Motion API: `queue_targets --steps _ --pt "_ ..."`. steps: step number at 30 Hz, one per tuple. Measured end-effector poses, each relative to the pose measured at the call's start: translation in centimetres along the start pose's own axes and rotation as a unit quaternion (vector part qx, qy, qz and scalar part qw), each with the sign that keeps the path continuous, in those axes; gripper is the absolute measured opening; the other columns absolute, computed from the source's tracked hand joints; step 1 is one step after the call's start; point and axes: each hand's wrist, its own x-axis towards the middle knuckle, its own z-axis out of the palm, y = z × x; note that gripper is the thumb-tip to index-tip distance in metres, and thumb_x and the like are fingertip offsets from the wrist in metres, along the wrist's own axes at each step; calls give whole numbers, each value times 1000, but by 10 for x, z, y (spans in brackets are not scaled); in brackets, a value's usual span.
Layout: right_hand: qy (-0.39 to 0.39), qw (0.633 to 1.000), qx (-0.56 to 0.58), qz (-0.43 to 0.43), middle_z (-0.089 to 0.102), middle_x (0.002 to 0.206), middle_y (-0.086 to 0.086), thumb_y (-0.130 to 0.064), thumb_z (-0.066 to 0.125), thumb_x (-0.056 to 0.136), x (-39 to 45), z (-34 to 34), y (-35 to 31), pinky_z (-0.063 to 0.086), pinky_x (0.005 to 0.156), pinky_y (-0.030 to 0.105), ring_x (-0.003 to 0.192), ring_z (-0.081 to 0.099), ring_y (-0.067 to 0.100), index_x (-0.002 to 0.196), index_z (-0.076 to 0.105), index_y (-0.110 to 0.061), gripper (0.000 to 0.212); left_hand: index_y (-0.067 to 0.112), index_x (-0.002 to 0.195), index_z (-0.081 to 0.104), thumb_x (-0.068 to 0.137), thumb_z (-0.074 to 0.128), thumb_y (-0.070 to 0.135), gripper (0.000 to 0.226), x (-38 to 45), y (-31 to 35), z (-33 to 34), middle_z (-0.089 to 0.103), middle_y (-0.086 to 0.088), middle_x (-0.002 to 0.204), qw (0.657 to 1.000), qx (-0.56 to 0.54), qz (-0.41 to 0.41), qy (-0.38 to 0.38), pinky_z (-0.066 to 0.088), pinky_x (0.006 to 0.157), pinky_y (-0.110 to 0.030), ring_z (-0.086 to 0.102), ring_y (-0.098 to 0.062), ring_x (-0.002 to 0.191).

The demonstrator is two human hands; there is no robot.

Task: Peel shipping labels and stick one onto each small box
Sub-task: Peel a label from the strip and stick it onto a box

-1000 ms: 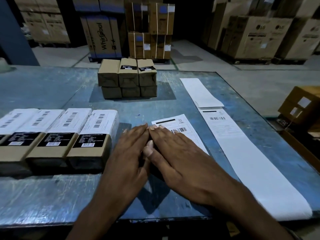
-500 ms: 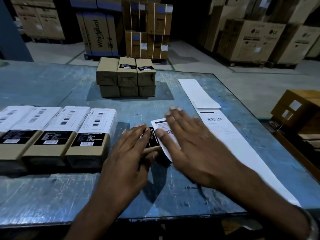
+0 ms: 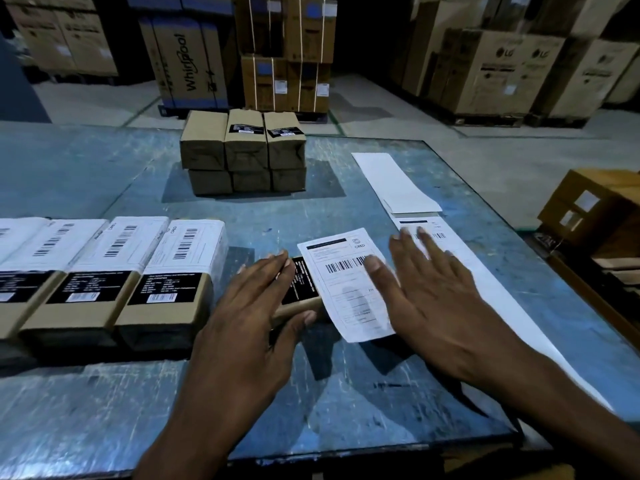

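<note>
A small brown box with a black product sticker lies on the blue table in front of me. A white shipping label with a barcode lies over its top and overhangs to the right. My left hand rests flat on the box's left side, thumb against its near end. My right hand is spread with straight fingers to the right of the label; its thumb tip touches the label by the barcode. A long white label strip runs along the table's right side, partly under my right hand.
Several labelled boxes stand in a row at the left. A stack of unlabelled boxes sits at the table's far middle. A blank white sheet lies at the far right. A carton stands off the table's right edge.
My right hand has slid right off the label and spread towards the label strip, uncovering the label and box. My left hand has stayed on the box.
</note>
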Motion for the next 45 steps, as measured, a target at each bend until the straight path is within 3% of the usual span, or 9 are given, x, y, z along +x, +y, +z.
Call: queue_targets --steps 3,7,10,22,24,28,30,37,45 --pt "66 996 51 -39 -21 171 -26 -84 -7 93 -1 -12 -18 -15 125 27 151 -29 -12 167 -10 -41 86 31 158 46 100 56 55 64 1 3 -1 37 20 164 1000 1 0 4 17 121 -20 27 -3 155" --pt "-31 982 52 -176 -17 172 -28 -75 0 98 -2 0 -45 -10 131 28 149 -27 -18 168 -8 -42 78 27 157 48 96 74 30 67 -1 -1 -2 40 17 163 1000 -7 13 -5 28 124 -26 31 -5 155" --pt "-37 975 -17 -218 -11 176 -22 -74 -7 97 2 21 -38 -7 132 31 152 -24 -14 170 -3 -36 83 27 156 49 96 69 29 63 -2 -2 -3 40 19 162 1000 -23 16 4 20 122 -11 29 -1 154" --pt "3 999 -15 -30 -16 176 -16 -78 -7 93 6 -11 0 -9 133 37 155 -23 -8 168 -12 -30 90 28 156 50 95 60 51 66 1 5 -3 40 19 162 1000 -18 4 6 12 119 -5 27 1 154" --pt "46 997 0 -69 -13 176 -18 -75 -4 96 1 -16 -15 -5 133 38 157 -18 -7 169 -8 -34 84 27 155 51 94 65 46 65 1 5 -3 41 18 161 1000 -23 1 10 16 121 -9 29 -1 154" --pt "-28 979 9 -201 -16 174 -21 -70 2 104 -5 6 -50 -10 132 34 153 -26 -11 169 -8 -35 75 27 154 52 93 77 16 66 -1 2 -2 45 16 161 998 -53 8 14 35 123 -37 34 -6 154" --pt "-31 974 -10 -225 -13 176 -17 -71 3 104 -1 22 -49 -10 132 35 154 -25 -10 170 -5 -32 77 30 155 49 92 76 10 72 -1 0 -4 41 24 161 998 -64 10 9 33 123 -36 31 -1 154" --pt "2 984 -58 -167 -18 175 -16 -74 -10 96 4 19 -12 -14 131 31 154 -26 -9 169 -12 -30 85 27 154 52 93 60 49 65 1 6 -2 42 20 160 999 -40 11 19 20 122 -13 29 2 154" --pt "-16 998 -32 -46 -10 177 -15 -75 -9 96 7 1 -3 -16 131 39 157 -18 -6 170 -8 -28 87 29 153 53 92 66 45 65 0 9 -5 44 20 160 998 -60 -10 17 25 122 -24 30 0 154"
